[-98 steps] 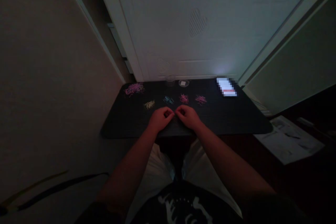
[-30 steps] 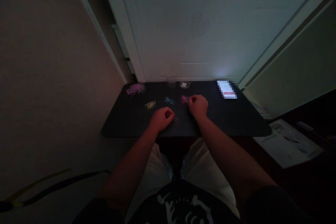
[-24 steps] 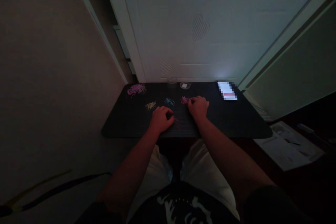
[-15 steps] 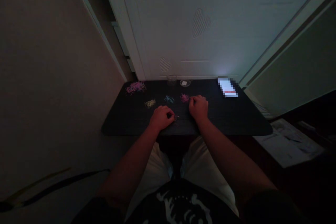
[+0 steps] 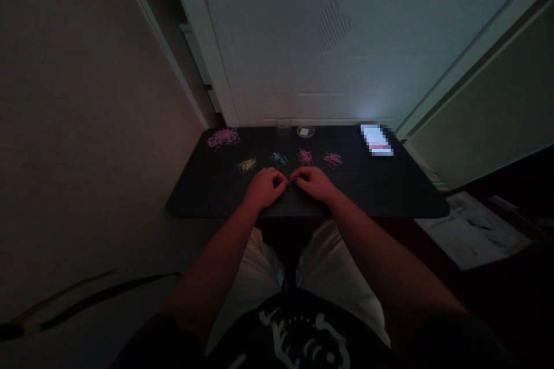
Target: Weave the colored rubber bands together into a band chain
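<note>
My left hand (image 5: 267, 187) is closed in a pinch low over the dark table, its fingertips nearly meeting those of my right hand (image 5: 312, 182), pinched too. Something thin shows faintly between them, too small to name. Beyond my hands lie small piles of thin sticks: a yellow pile (image 5: 247, 165), a blue pile (image 5: 279, 158), a red-pink pile (image 5: 305, 156) and a purple-pink pile (image 5: 333, 159). A larger mixed pink and purple pile (image 5: 223, 138) sits at the table's back left.
The dark table (image 5: 208, 190) stands against a white door. Along its back are a clear container (image 5: 283, 127), a round clear lid (image 5: 305, 132) with a white square, and a lit phone (image 5: 376, 139). Papers (image 5: 471, 230) lie beyond the right edge.
My right hand has moved left from beside the red-pink pile to my left hand's fingertips, uncovering the purple-pink pile. The view has tilted slightly.
</note>
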`<state>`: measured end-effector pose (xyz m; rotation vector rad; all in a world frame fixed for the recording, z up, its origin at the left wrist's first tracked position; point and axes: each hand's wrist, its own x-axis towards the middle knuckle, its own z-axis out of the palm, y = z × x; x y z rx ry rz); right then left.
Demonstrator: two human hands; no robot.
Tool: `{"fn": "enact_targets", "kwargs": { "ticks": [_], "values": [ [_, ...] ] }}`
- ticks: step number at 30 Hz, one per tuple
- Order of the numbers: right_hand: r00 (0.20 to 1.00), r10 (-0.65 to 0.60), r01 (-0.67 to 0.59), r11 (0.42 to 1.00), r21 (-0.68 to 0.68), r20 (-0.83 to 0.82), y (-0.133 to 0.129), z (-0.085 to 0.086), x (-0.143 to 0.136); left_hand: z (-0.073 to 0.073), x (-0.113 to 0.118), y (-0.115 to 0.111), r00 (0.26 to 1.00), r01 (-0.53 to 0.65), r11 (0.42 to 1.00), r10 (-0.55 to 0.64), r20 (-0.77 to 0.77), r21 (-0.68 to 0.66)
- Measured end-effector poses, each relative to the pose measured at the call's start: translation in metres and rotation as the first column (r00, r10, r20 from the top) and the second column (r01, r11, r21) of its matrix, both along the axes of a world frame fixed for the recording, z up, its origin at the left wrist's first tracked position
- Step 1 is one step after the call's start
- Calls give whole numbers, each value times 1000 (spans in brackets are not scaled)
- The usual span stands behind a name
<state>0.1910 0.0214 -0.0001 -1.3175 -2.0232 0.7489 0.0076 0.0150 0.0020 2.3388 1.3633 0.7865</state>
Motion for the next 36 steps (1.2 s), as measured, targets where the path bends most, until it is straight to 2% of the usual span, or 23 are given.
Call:
{"fn": "enact_targets", "kwargs": {
  "ticks": [4,11,16,24,36],
  "values": [
    [998,49,-52,996,-73,-49,4,2,-2,-2,-1,1,1000,-5,1000,5,20,11],
    [993,-68,71,997,23,-98,-1,-4,-2,-2,-1,0,1000,12,1000,-13,10,16],
    [992,-30,37,998,53,-124,-2,-7,0,-2,-2,0,999,-20,1000,20,27,9],
    [996,-1,8,996,84,-88,-3,-9,0,-3,-1,1,999,0,1000,1,54,-22],
    [991,-96,103,992,75,-97,-6,-7,-1,-2,-1,1,993,-17,999,21,117,-33]
  ]
}}
